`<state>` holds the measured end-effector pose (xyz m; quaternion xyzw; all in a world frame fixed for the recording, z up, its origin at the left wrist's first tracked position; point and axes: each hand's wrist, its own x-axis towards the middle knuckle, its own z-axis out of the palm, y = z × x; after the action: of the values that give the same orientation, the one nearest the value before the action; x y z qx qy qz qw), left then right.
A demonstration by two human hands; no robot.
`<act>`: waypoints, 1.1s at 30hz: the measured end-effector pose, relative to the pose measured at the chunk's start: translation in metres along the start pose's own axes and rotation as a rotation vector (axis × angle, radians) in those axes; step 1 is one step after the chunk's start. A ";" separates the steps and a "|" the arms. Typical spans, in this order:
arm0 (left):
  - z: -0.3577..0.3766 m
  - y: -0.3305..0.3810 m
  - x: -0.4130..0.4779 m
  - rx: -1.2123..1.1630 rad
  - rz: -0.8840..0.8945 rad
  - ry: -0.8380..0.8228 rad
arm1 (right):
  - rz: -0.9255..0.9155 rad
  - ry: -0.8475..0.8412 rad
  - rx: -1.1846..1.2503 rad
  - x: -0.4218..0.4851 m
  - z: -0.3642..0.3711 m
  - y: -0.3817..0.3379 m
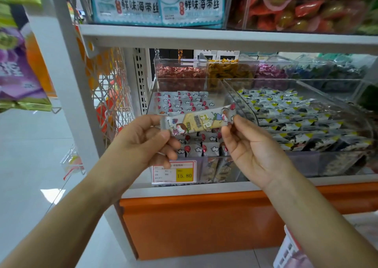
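I hold a long white snack bar wrapper (199, 121) with cartoon figures and a yellow panel, level in front of a shop shelf. My left hand (147, 141) pinches its left end between thumb and fingers. My right hand (247, 145) pinches its right end. Behind the bar stands a clear plastic bin (155, 96) filled with several small white packets printed with red balloons and clouds.
A second clear bin (306, 116) of black, white and yellow packets sits to the right. A price tag (174, 171) reading 15.80 hangs on the bin front. Candy bins line the back; seaweed bags (157, 4) fill the upper shelf. A white basket (290, 249) stands at lower right.
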<state>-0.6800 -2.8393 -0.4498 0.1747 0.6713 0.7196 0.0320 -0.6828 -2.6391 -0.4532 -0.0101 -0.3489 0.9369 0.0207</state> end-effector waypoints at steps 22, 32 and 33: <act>-0.002 -0.006 0.000 0.148 0.024 0.210 | -0.096 -0.257 -0.393 -0.008 -0.001 0.009; 0.004 -0.001 -0.002 0.233 0.074 0.156 | -0.308 -0.218 -0.823 -0.004 -0.009 0.007; 0.005 0.000 -0.003 0.251 0.077 0.144 | -0.330 -0.222 -0.892 -0.005 -0.008 0.007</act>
<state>-0.6756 -2.8357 -0.4505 0.1508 0.7493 0.6415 -0.0661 -0.6774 -2.6398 -0.4638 0.1376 -0.7135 0.6755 0.1251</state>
